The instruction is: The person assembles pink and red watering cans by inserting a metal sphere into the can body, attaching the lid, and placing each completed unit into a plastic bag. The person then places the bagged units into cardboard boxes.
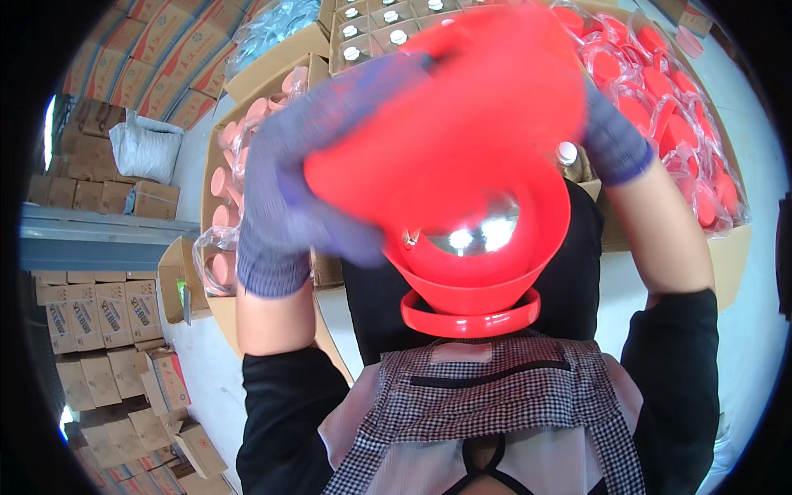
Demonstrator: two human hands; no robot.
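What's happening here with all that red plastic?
A person in knitted grey-blue gloves holds a big red plastic bowl-shaped part close to the chest with both hands, the left hand on its left side and the right hand at its right edge. A shiny metal piece sits inside it, and a red ring lies just below. Behind stand a carton of capped white bottles and bagged red parts.

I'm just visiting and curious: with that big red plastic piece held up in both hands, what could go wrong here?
The left hand looks blurred, so the red plastic piece might slip from the knit gloves. It is held over an open box of white-capped bottles, so a drop could strike them. The red ring below it may come loose; whether it is attached cannot be told.
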